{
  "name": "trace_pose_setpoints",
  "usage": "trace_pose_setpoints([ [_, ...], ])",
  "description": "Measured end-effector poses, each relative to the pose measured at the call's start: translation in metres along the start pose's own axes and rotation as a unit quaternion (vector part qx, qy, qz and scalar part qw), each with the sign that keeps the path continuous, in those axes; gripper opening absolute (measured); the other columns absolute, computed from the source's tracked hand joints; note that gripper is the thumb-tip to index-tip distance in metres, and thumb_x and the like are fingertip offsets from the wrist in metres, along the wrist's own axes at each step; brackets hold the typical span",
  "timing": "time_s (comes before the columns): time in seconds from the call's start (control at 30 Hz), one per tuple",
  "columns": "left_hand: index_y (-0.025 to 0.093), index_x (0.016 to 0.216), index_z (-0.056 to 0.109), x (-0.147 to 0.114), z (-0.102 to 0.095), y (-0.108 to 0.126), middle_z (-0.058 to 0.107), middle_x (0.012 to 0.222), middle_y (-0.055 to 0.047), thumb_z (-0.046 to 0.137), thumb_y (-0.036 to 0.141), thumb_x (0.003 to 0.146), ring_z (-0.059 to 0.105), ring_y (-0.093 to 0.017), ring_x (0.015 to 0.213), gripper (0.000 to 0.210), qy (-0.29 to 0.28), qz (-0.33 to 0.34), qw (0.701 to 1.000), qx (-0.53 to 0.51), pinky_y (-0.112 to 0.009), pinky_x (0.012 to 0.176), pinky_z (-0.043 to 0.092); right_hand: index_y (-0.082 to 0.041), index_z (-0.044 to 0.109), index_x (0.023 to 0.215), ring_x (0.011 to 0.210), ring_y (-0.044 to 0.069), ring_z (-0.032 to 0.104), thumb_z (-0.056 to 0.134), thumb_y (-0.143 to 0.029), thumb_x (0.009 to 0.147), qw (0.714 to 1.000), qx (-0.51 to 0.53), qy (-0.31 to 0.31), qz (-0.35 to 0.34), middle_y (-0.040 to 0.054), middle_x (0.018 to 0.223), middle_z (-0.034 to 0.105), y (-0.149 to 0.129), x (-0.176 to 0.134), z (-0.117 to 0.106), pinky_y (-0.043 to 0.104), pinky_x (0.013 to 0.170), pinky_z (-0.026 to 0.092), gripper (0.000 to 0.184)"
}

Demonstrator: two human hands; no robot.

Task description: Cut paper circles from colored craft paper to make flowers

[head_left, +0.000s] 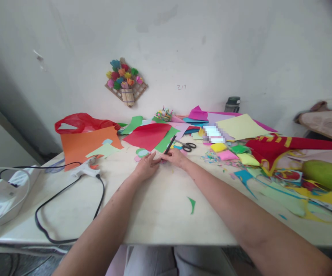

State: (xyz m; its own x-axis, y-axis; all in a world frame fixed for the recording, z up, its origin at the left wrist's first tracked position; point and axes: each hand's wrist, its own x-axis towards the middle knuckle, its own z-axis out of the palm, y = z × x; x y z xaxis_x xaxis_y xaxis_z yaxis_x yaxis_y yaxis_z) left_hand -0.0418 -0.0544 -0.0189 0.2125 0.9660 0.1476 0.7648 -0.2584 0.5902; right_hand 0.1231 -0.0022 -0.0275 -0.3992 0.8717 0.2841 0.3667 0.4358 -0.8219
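Power strip (25, 177): at the far left of the tabletop (166, 226), with plugs and cables about it.
Glue gun (87, 168): white, lying on its side, its black cable looping over the table.
Orange sheet (82, 145): behind the glue gun, with pale paper offcuts on it.
Red sheet (148, 135): beyond the hands, partly over a green sheet (166, 140).
Paper discs (143, 152): a small overlapping group just beside the left hand's fingers.
Left hand (147, 167): palm down, low over the table, fingers reaching toward the pen's lower end; whether they pinch or merely press something cannot be told.
Black pen (170, 145): between the 2 hands, tilted, upper end leaning right and away from the person; its lower tip is hidden by fingers.
Pen handling: probably light, stiff and hardly fragile; a smooth barrel could slip or roll, so the lower barrel, just above the tip, seems the best hold.
Right hand (176, 158): thumb and fingers closed together around the pen's lower part, leaving the upper barrel free; the exact finger placement is too small to tell.
Scissors (188, 146): black-handled, just beyond the right hand.
Green scrap (192, 205): 1 curved piece, nearer the person.
Green fruit (325, 175): far right, well apart from both hands.
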Motion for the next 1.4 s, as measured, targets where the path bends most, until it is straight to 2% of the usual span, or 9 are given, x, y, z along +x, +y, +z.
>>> trace_pose_setpoints([
  [0.17, 0.012, 0.138, 0.026, 0.004, 0.001, -0.013, 0.062, 0.111, -0.009, 0.061, 0.028, 0.066, 0.044, -0.026, 0.119, 0.081, 0.001, 0.009, 0.994, -0.105, -0.040, 0.102, 0.030, -0.013, 0.068, 0.077, 0.068, 0.015, 0.061, 0.059, -0.037, 0.074, 0.999, -0.033, 0.007, -0.004, 0.0043, 0.072, 0.068, 0.000, -0.001, 0.000, 0.023, 0.061, 0.044, 0.026],
  [0.4, 0.008, 0.138, 0.023, 0.005, 0.002, -0.019, 0.058, 0.117, -0.012, 0.063, 0.031, 0.064, 0.045, -0.028, 0.117, 0.087, -0.017, -0.003, 0.988, -0.156, -0.041, 0.099, 0.033, -0.014, 0.069, 0.075, 0.067, 0.015, 0.061, 0.060, -0.036, 0.074, 0.997, -0.068, 0.025, -0.011, 0.0042, 0.069, 0.068, -0.002, -0.001, 0.001, 0.024, 0.062, 0.045, 0.024],
  [1.4, 0.005, 0.138, 0.022, 0.002, 0.000, -0.012, 0.056, 0.118, -0.013, 0.063, 0.035, 0.063, 0.047, -0.028, 0.116, 0.091, -0.022, -0.007, 0.985, -0.173, -0.039, 0.097, 0.036, -0.014, 0.068, 0.073, 0.065, 0.013, 0.059, 0.058, -0.035, 0.075, 0.996, -0.085, 0.033, -0.024, 0.0029, 0.068, 0.067, 0.001, 0.000, 0.002, 0.020, 0.058, 0.043, 0.023],
])
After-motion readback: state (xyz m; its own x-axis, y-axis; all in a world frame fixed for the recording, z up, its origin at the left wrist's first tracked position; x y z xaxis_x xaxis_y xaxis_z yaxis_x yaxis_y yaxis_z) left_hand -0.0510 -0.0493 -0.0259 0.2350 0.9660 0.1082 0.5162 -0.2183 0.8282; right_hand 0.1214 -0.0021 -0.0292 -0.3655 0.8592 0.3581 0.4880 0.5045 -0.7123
